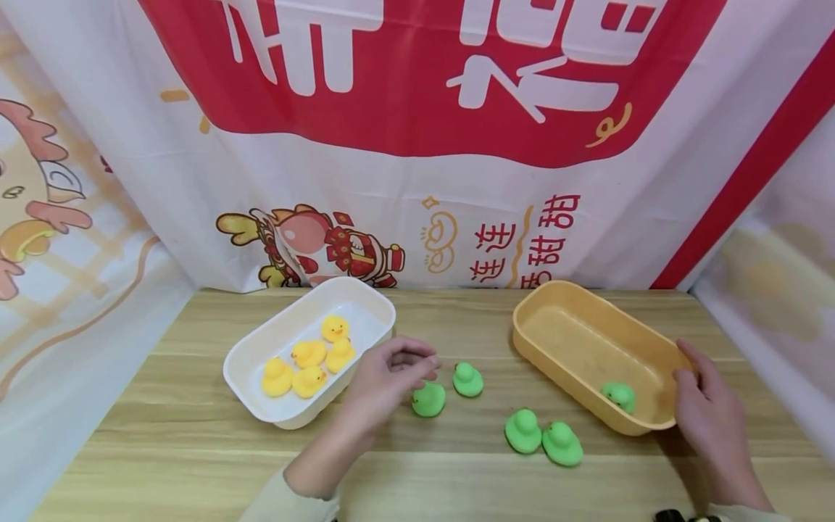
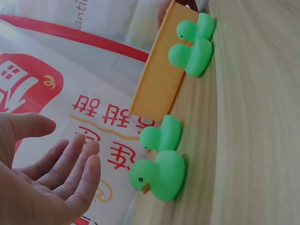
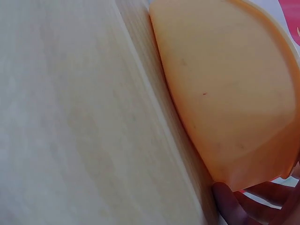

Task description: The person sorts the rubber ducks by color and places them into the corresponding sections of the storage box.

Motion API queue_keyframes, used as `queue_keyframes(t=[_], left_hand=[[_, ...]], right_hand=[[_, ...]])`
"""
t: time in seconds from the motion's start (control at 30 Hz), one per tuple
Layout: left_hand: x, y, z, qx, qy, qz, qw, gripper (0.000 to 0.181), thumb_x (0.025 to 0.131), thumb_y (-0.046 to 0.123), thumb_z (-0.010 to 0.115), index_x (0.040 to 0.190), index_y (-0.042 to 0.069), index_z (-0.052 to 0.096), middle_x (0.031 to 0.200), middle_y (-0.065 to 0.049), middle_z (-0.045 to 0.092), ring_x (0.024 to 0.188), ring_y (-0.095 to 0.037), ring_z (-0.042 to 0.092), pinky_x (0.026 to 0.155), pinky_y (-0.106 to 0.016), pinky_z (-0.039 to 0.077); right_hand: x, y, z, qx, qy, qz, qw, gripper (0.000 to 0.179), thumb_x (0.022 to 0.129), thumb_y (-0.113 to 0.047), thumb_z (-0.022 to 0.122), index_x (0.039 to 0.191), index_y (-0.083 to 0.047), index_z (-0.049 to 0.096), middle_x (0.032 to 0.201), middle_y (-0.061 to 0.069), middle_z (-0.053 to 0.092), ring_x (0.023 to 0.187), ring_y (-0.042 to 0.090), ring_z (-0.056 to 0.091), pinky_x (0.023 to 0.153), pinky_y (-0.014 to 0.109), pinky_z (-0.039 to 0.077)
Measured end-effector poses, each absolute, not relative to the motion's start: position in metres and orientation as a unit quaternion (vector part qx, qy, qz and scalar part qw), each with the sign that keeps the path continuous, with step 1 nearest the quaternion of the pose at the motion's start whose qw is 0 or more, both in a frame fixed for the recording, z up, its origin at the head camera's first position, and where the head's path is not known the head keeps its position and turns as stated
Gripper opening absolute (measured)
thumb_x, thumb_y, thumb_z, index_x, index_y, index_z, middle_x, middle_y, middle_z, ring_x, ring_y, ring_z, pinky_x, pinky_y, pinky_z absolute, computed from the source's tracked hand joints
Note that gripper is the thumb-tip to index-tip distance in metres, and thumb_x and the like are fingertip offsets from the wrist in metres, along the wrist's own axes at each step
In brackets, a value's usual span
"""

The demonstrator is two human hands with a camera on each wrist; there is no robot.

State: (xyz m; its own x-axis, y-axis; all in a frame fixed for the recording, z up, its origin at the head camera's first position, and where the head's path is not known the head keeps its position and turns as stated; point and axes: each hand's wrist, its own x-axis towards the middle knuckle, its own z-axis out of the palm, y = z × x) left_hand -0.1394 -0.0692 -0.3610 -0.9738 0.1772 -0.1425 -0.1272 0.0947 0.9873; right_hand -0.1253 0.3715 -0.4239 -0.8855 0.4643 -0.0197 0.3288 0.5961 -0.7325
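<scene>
Left hand (image 1: 385, 377) is loose and holds nothing, just beside two green ducks (image 1: 428, 400) on the table (image 1: 443, 478). Right hand (image 1: 714, 413) grips one end of the orange tub (image 1: 567, 341), maybe to stop it sliding. Two more green ducks (image 1: 523, 431) sit side by side between the hands, nearer the right one. One green duck (image 1: 618, 396) is in the orange tub, at the end by the right hand. On the left hand's outer side, the white tub (image 1: 359, 312) has five yellow ducks (image 1: 277, 377) in it. Each tub seems put by one hand for easy reach.
</scene>
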Motion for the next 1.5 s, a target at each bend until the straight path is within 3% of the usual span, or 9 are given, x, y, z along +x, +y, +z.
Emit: queue_keyframes(t=[0.3, 0.63, 0.87, 1.07, 1.5], left_hand=[[-0.138, -0.077, -0.375, 0.005, 0.776, 0.625, 0.087, 0.025, 0.096, 0.016, 0.08, 0.117, 0.004, 0.074, 0.11, -0.008, 0.077, 0.1, -0.016, 0.07, 0.092, -0.03, 0.059], [-0.141, -0.074, -0.398, 0.03, 0.825, 0.559, 0.073, 0.034, 0.085, 0.011, 0.089, 0.116, 0.005, 0.075, 0.119, -0.015, 0.076, 0.113, -0.027, 0.072, 0.102, -0.048, 0.061], [-0.141, -0.075, -0.41, 0.032, 0.8, 0.595, 0.063, 0.035, 0.081, -0.002, 0.088, 0.113, 0.0, 0.075, 0.114, -0.017, 0.078, 0.104, -0.025, 0.075, 0.094, -0.039, 0.063], [-0.142, -0.076, -0.416, 0.01, 0.791, 0.606, 0.081, 0.036, 0.08, -0.001, 0.089, 0.113, 0.001, 0.076, 0.113, -0.013, 0.079, 0.103, -0.021, 0.074, 0.088, -0.029, 0.063], [-0.142, -0.076, -0.421, -0.008, 0.795, 0.597, 0.105, 0.036, 0.08, 0.003, 0.09, 0.113, 0.004, 0.077, 0.113, -0.01, 0.079, 0.102, -0.018, 0.073, 0.086, -0.024, 0.059]], right_hand=[[-0.128, 0.369, -0.42, -0.249, -0.874, 0.411, 0.07, 0.06, 0.113, -0.039, 0.029, 0.172, -0.029, 0.024, 0.176, 0.022, 0.026, 0.16, 0.051, 0.026, 0.128, 0.071, 0.026], [-0.129, 0.369, -0.422, -0.257, -0.869, 0.416, 0.07, 0.061, 0.113, -0.041, 0.031, 0.172, -0.029, 0.024, 0.177, 0.02, 0.024, 0.161, 0.05, 0.026, 0.13, 0.069, 0.024], [-0.129, 0.37, -0.425, -0.25, -0.871, 0.415, 0.083, 0.06, 0.113, -0.043, 0.036, 0.171, -0.029, 0.027, 0.176, 0.019, 0.028, 0.16, 0.05, 0.028, 0.131, 0.067, 0.023], [-0.129, 0.372, -0.428, -0.243, -0.874, 0.41, 0.094, 0.06, 0.112, -0.044, 0.039, 0.17, -0.029, 0.03, 0.174, 0.019, 0.033, 0.158, 0.049, 0.032, 0.132, 0.063, 0.024], [-0.126, 0.37, -0.428, -0.25, -0.87, 0.417, 0.086, 0.061, 0.112, -0.046, 0.04, 0.17, -0.031, 0.029, 0.176, 0.016, 0.029, 0.16, 0.047, 0.028, 0.134, 0.06, 0.02]])
